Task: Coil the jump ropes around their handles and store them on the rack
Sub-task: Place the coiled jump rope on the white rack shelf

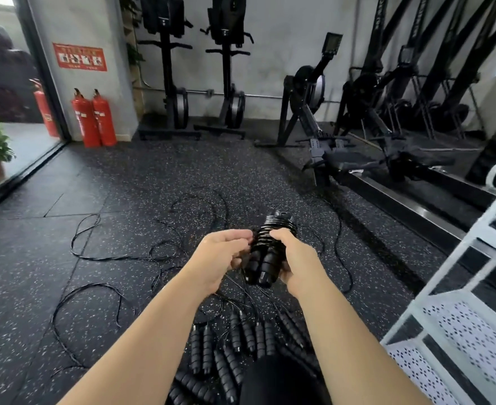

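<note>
Ribbed black handles point(235, 355) litter speckled rubber floor; both hands point(270, 255) clasp a bundle point(267, 252) tightly wound with glossy cord.

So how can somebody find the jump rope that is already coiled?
Start at the white rack on the right and look left, above the speckled floor. Both hands, left and right, hold the coiled bundle; the other ropes sprawl loose on the floor.

Black handle bundle point(267, 252) rope-coiled, held; loose ropes point(118, 255) apparently tangled
</note>
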Available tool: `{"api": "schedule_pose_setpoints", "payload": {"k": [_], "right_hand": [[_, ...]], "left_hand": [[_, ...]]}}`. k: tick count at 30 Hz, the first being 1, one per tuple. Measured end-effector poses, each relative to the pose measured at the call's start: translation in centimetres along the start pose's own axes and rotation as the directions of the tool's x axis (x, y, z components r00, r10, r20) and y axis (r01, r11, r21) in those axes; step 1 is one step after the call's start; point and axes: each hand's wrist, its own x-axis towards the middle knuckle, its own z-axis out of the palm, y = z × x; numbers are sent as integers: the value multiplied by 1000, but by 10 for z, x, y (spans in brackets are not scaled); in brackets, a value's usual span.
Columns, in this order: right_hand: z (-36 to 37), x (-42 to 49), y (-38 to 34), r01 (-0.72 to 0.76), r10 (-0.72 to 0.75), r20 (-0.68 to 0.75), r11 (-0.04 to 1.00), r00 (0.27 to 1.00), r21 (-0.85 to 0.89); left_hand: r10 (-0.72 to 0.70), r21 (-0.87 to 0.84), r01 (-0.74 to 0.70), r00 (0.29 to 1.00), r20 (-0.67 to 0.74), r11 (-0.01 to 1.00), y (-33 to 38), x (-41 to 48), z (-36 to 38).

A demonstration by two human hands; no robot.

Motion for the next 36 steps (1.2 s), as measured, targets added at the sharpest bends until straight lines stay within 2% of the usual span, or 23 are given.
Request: {"api": "schedule_pose_setpoints", "payload": {"k": [3, 8, 18, 23, 29, 36], "right_hand": [[-33, -23, -7, 13, -12, -67, 1000, 998, 12], [-90, -54, -29, 73, -66, -199, 997, 978, 29], [-190, -87, -92, 225, -171, -443, 972, 880, 73], [-237, -92, -109, 276, -189, -517, 956, 835, 96], [-285, -94, -129, 282, -148, -581, 948, 801, 148], [-329, -79, -157, 358, -167, -689, 923, 706, 143]], "left_hand": [[-49, 64, 45, 997, 67, 997, 9, -12, 31], [-38, 152, 13, 985, 166, 988, 31, -35, 95], [51, 103, -93, 934, 355, 990, 72, -68, 219], [71, 53, -102, 908, 413, 993, 71, -74, 270], [72, 144, -163, 867, 493, 976, 64, -78, 320], [67, 180, -201, 824, 562, 963, 72, -73, 362]]}}
